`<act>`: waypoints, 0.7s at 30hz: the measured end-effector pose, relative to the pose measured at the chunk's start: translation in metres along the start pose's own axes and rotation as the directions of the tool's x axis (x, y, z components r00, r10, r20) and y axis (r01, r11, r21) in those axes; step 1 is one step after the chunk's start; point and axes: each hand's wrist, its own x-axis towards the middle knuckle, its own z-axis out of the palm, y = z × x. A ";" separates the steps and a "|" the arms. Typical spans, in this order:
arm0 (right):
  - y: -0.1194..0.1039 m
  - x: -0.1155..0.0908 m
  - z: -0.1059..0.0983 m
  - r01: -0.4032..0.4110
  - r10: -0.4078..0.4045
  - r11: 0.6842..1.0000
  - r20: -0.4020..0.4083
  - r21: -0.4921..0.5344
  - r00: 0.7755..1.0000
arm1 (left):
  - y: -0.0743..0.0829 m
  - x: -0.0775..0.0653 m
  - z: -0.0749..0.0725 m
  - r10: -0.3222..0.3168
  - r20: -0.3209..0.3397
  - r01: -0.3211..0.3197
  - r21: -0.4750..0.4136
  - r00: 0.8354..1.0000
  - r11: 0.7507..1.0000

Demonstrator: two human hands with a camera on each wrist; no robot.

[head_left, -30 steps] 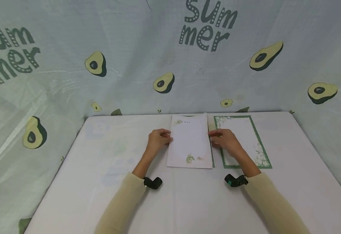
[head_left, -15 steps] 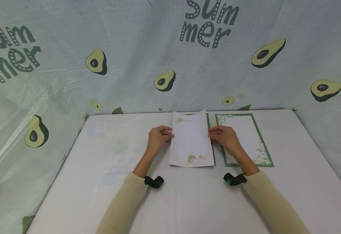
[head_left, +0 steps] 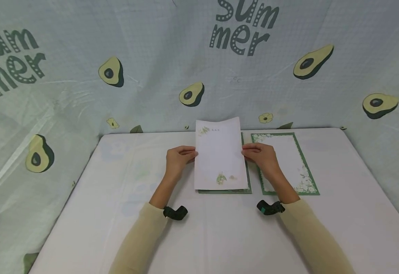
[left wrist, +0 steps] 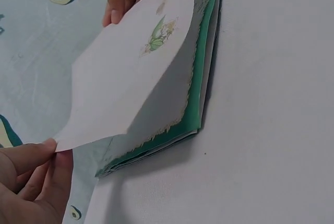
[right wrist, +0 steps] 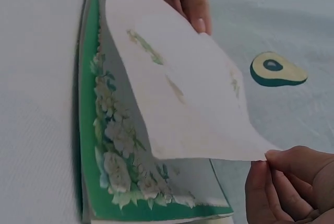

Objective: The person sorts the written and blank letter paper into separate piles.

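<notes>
A white sheet of paper [head_left: 220,156] with small printed green sprigs is held up over a stack of green-bordered sheets [head_left: 225,191]. My left hand [head_left: 180,161] pinches its left edge between thumb and fingers. On the opposite edge, my right hand [head_left: 262,159] pinches in the same way. In the left wrist view the white paper [left wrist: 120,72] bows and its near edge stands off the stack [left wrist: 194,104]. White flowers decorate the green border of the stack [right wrist: 88,145] in the right wrist view. Most of the stack's top is hidden by the held sheet.
A separate green-bordered sheet [head_left: 288,163] lies flat to the right, partly under my right forearm. The white-covered table [head_left: 203,236] ends at the back against a hanging cloth [head_left: 144,76] printed with avocados.
Both hands have raised the white sheet and moved it slightly away from me. The bottom green edge of the stack now shows below it.
</notes>
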 end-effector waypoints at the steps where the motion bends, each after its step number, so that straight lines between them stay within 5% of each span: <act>1: -0.001 0.001 0.002 -0.002 0.002 1.000 0.000 0.018 1.000 | 0.000 0.000 -0.002 -0.004 -0.001 0.004 -0.013 1.000 1.000; 21: -0.012 0.011 0.032 -0.038 0.036 0.986 0.019 0.159 0.999 | 0.004 0.001 -0.036 -0.109 -0.068 0.096 -0.169 0.992 0.981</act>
